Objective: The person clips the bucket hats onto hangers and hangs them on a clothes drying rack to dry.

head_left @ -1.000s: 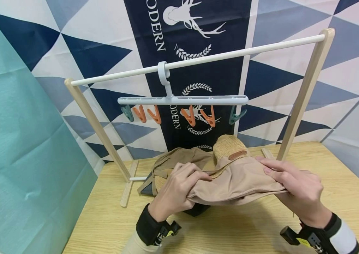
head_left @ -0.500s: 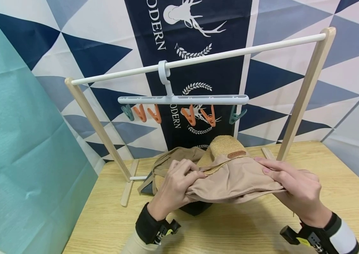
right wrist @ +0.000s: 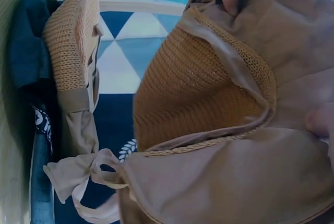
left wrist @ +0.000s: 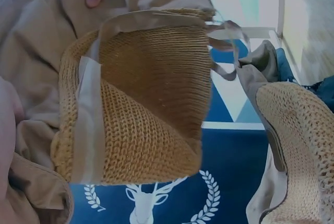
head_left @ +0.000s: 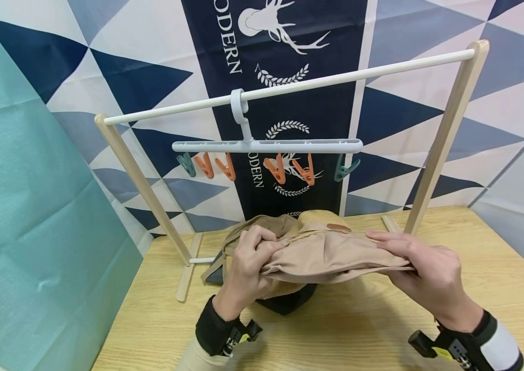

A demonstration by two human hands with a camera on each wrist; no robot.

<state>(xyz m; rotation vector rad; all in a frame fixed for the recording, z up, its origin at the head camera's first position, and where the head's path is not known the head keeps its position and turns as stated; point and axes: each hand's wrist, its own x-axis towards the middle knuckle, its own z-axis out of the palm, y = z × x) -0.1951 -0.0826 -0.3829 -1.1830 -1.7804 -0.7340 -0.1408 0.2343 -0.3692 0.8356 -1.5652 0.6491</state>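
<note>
A sun hat with a beige cloth brim (head_left: pixel 331 255) and a woven straw crown (head_left: pixel 322 217) is held up above the table. My left hand (head_left: pixel 248 263) grips the left side of the brim, and my right hand (head_left: pixel 424 273) grips its right side. Both wrist views look into the hollow straw crown (left wrist: pixel 146 119), which has a pale inner band (right wrist: pixel 229 57). Beyond it lies a second straw-and-beige hat (left wrist: pixel 300 130), partly hidden by the first in the head view. Under that one is a dark navy cloth item (right wrist: pixel 28 46) with a white emblem.
Over the table (head_left: pixel 359 335) stands a wooden rack with a white rail (head_left: pixel 308 89). A pale hanger (head_left: pixel 266 147) hooks on the rail, with several orange and green clothes pegs (head_left: pixel 275 169) below. Patterned cloth backs the rack; a teal sheet (head_left: pixel 39 216) is at left.
The held hat has tilted, its crown sinking lower behind the brim and showing less. Its front edge has risen slightly. My left hand has shifted a little up and left.
</note>
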